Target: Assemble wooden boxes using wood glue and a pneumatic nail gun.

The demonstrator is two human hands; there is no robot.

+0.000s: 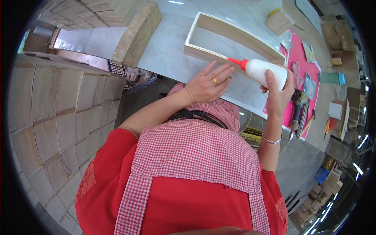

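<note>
My right hand is wrapped round a white squeeze bottle with a red cone nozzle. The bottle is tilted almost level, its nozzle pointing left. Its tip is at the near top edge of a long, open wooden frame; whether it touches cannot be made out. White glue runs along the frame's upper edges at the left end. My left hand, with a gold ring, lies palm down just in front of the frame's near side. Its fingers are stretched out and hold nothing.
A tape-covered block stands on the pale tabletop at left. Stacked wooden boxes fill the left side. At right, a pink sheet carries tools and small packets. A small wooden block sits beyond the frame.
</note>
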